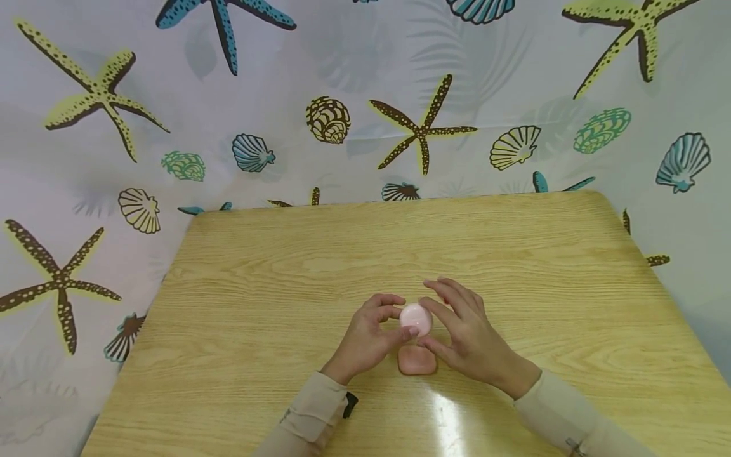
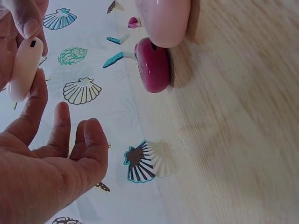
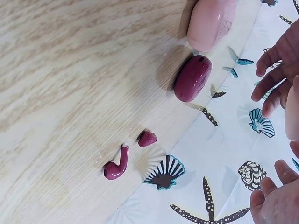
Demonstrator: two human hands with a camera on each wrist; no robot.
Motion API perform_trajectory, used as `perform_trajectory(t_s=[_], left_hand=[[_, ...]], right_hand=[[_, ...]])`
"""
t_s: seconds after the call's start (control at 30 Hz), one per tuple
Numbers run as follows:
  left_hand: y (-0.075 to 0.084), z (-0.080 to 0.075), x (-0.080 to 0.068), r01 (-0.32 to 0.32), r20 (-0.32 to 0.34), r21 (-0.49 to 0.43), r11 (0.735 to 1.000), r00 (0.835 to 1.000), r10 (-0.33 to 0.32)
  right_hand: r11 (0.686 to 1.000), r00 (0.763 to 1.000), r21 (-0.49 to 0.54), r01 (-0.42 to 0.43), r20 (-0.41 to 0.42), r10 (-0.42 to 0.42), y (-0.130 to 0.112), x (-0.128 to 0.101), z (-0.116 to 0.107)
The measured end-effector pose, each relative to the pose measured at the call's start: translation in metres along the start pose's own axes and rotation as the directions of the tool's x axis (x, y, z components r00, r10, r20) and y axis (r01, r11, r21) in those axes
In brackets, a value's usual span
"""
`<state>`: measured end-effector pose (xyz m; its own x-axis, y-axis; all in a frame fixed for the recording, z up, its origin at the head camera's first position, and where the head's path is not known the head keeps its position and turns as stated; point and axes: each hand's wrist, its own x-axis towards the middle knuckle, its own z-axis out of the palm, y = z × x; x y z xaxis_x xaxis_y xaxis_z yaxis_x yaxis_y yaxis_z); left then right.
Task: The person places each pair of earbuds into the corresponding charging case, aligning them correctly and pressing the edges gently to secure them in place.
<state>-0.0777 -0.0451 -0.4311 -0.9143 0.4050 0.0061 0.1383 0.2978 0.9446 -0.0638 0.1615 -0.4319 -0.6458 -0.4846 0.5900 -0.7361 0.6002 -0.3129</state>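
Observation:
Both hands meet over the middle of the wooden table (image 1: 285,266). Between them is a small pale pink rounded case (image 1: 415,318), raised off the surface. My left hand (image 1: 394,320) pinches its left side with thumb and curled forefinger. My right hand (image 1: 436,324) pinches its right side with thumb and forefinger, the other fingers spread above. The left wrist view shows the case (image 2: 25,67) edge-on against my fingers (image 2: 60,130). A second, darker pink case (image 1: 417,360) lies on the table just below the hands.
The wrist views show a magenta case (image 3: 192,78) lying next to the darker pink case (image 3: 210,21) near the table edge. A magenta earbud (image 3: 117,165) and a small magenta piece (image 3: 147,138) lie further along. A seashell-print curtain (image 1: 342,95) surrounds the table.

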Motion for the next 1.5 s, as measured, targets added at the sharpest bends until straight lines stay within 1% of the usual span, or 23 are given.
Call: perform_trajectory(t_s=[0.1,0.13,0.23,0.3,0.33,0.4,0.5,0.6,0.67,0.7,0.73,0.87,0.93,1.0,1.07,1.13,1.23,1.3,1.4,1.5], left_hand=[[0.000,0.000,0.000,0.000,0.005,-0.001,1.000,1.000,0.000],[0.000,0.000,0.000,-0.009,0.004,0.009,1.000,1.000,0.009],[0.001,-0.001,0.000,-0.056,-0.016,0.089,0.994,0.998,0.057],[0.002,-0.001,-0.001,-0.113,-0.025,0.183,0.977,0.992,0.120],[0.002,-0.001,-0.001,-0.147,-0.026,0.242,0.959,0.987,0.158],[0.003,-0.001,-0.001,-0.205,-0.022,0.346,0.916,0.974,0.226],[0.002,-0.001,-0.001,-0.280,-0.003,0.470,0.837,0.948,0.318],[0.001,-0.002,-0.001,-0.334,0.018,0.547,0.767,0.921,0.388],[0.000,-0.003,-0.001,-0.353,0.032,0.577,0.737,0.911,0.411],[0.000,-0.003,-0.001,-0.358,0.039,0.587,0.726,0.908,0.416],[0.001,-0.003,-0.001,-0.359,0.045,0.590,0.723,0.909,0.414],[0.002,-0.004,-0.001,-0.348,0.062,0.594,0.725,0.919,0.389],[0.002,-0.004,-0.002,-0.353,0.070,0.597,0.720,0.917,0.392],[0.001,-0.004,-0.003,-0.367,0.080,0.600,0.711,0.912,0.403],[0.000,-0.004,-0.005,-0.379,0.092,0.596,0.707,0.908,0.409],[-0.003,-0.004,-0.007,-0.383,0.106,0.592,0.709,0.909,0.402],[-0.007,-0.002,-0.010,-0.365,0.128,0.594,0.717,0.923,0.363],[-0.010,0.001,-0.010,-0.340,0.137,0.599,0.725,0.936,0.325],[-0.014,0.005,-0.008,-0.300,0.141,0.604,0.739,0.952,0.271],[-0.016,0.007,-0.006,-0.254,0.121,0.620,0.742,0.966,0.229]], right_hand=[[1.000,1.000,-0.004,0.009,-0.005,-0.009,0.001,0.000,0.001],[1.000,1.000,-0.003,0.013,-0.007,-0.013,0.001,0.001,0.002],[1.000,1.000,0.000,0.016,-0.007,-0.016,0.002,0.002,0.002],[1.000,1.000,0.005,0.009,-0.006,-0.009,0.002,0.003,0.001],[1.000,1.000,0.010,0.003,-0.005,-0.003,0.002,0.003,0.001],[1.000,1.000,0.014,-0.009,-0.003,0.009,0.003,0.003,0.000],[1.000,1.000,0.019,-0.018,0.005,0.017,0.003,0.002,0.000],[1.000,1.000,0.021,-0.009,0.010,0.008,0.004,0.001,0.000],[1.000,1.000,0.018,-0.003,0.012,0.003,0.004,0.000,0.000],[1.000,1.000,0.019,-0.002,0.013,0.002,0.004,0.000,0.000],[1.000,1.000,0.021,0.000,0.012,0.000,0.004,0.000,0.000],[0.999,1.000,0.034,-0.011,0.025,0.010,0.004,-0.002,-0.002],[0.999,1.000,0.047,-0.014,0.027,0.013,0.004,-0.003,-0.003],[0.998,0.999,0.059,-0.021,0.036,0.019,0.004,-0.005,-0.003],[0.998,0.999,0.067,-0.023,0.045,0.020,0.003,-0.008,-0.003],[0.998,0.998,0.064,-0.021,0.058,0.018,0.002,-0.012,-0.001],[0.998,0.997,0.057,-0.021,0.077,0.017,0.002,-0.017,0.002],[0.998,0.995,0.048,-0.036,0.095,0.031,0.002,-0.019,0.004],[0.995,0.986,0.029,-0.100,0.136,0.095,0.005,-0.022,0.006],[0.983,0.969,0.015,-0.181,0.174,0.176,0.010,-0.027,0.006]])
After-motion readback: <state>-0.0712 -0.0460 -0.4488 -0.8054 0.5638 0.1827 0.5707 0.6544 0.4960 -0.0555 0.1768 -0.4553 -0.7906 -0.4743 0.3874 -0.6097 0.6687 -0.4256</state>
